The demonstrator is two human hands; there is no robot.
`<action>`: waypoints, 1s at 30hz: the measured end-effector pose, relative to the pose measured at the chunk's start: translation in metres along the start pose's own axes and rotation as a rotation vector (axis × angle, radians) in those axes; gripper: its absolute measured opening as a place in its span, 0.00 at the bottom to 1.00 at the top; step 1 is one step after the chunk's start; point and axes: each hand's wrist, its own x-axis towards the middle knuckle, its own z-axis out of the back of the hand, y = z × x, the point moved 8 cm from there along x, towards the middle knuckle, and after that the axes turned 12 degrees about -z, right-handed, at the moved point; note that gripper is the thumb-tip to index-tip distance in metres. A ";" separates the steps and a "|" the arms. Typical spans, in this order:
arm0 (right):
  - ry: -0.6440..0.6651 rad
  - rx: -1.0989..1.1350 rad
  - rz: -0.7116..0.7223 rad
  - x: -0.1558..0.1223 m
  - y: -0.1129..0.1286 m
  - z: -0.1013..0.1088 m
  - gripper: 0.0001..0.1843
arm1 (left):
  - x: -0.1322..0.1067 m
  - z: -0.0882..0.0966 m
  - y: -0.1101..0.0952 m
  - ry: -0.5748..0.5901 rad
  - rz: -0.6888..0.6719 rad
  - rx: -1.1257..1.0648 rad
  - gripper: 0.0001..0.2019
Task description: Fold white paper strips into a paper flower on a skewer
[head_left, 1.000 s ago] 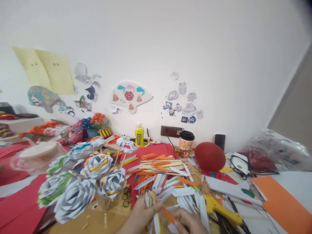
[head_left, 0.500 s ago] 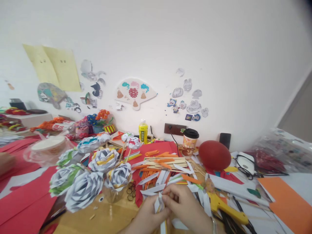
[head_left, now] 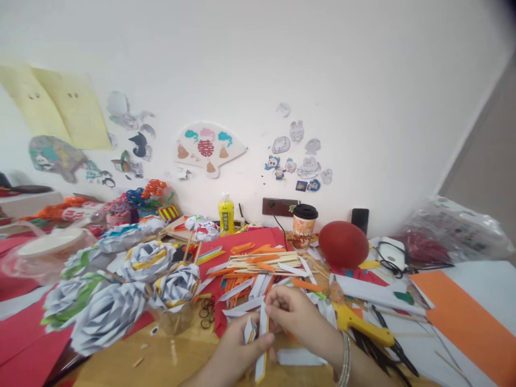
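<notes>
At the lower middle of the head view, both hands work on folded paper strips (head_left: 261, 344), white with yellow edges. My left hand (head_left: 236, 352) is closed round the lower part of the bundle. My right hand (head_left: 296, 317) pinches the top of one upright strip from the right; a metal bracelet (head_left: 344, 360) is on its wrist. Behind the hands lies a heap of white, orange and green folded strips (head_left: 258, 287) mixed with bamboo sticks (head_left: 266, 263). To the left stand several large folded paper flowers (head_left: 116, 290) on sticks.
A yellow glue gun (head_left: 360, 325) and black scissors (head_left: 382, 349) lie right of my hands. Farther back are a paper cup (head_left: 303, 226), a yellow bottle (head_left: 226, 214), a red ball (head_left: 343, 244) and a white mouse (head_left: 390, 252). Red paper (head_left: 24, 333) lies left, orange paper (head_left: 467, 317) right.
My right hand came up from the table to the top of the strips held by my left hand. The camera shifted slightly, first left, then right.
</notes>
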 end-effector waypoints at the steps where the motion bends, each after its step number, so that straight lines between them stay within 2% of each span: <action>1: -0.009 0.040 -0.008 0.001 0.000 0.002 0.02 | 0.001 0.002 0.001 -0.018 -0.003 0.024 0.24; 3: -0.055 0.042 -0.008 0.003 -0.001 0.006 0.02 | 0.003 0.008 -0.003 -0.054 -0.031 0.117 0.22; 6: -0.148 -0.066 0.035 0.006 -0.004 0.007 0.03 | 0.004 0.016 -0.020 -0.105 -0.132 0.298 0.17; 10: -0.210 -0.113 0.068 0.007 -0.011 0.007 0.03 | 0.002 0.014 -0.035 -0.080 -0.241 0.458 0.11; 14: -0.155 -0.113 0.103 0.008 0.000 0.008 0.03 | 0.001 0.017 -0.033 -0.105 -0.250 0.474 0.12; 16: -0.216 -0.204 0.166 0.015 0.012 0.016 0.05 | 0.002 0.022 -0.028 -0.173 -0.217 0.452 0.12; 18: -0.305 -0.397 0.262 0.031 0.025 0.019 0.06 | 0.001 0.027 -0.024 -0.230 -0.183 0.440 0.13; 19: -0.309 -0.524 0.329 0.041 0.030 0.013 0.07 | 0.000 0.027 -0.023 -0.238 -0.180 0.437 0.13; 22: -0.081 -0.983 0.554 0.070 0.027 -0.032 0.06 | -0.004 0.019 -0.026 -0.187 -0.226 0.440 0.14; 24: -0.042 -1.104 0.611 0.083 0.021 -0.051 0.04 | -0.007 0.012 -0.029 -0.137 -0.260 0.455 0.15; 27: -0.138 -1.198 0.626 0.091 0.018 -0.060 0.05 | -0.009 0.003 -0.033 -0.053 -0.309 0.470 0.14; 30: -0.186 -1.228 0.588 0.093 0.016 -0.052 0.08 | -0.011 -0.002 -0.038 -0.013 -0.363 0.500 0.13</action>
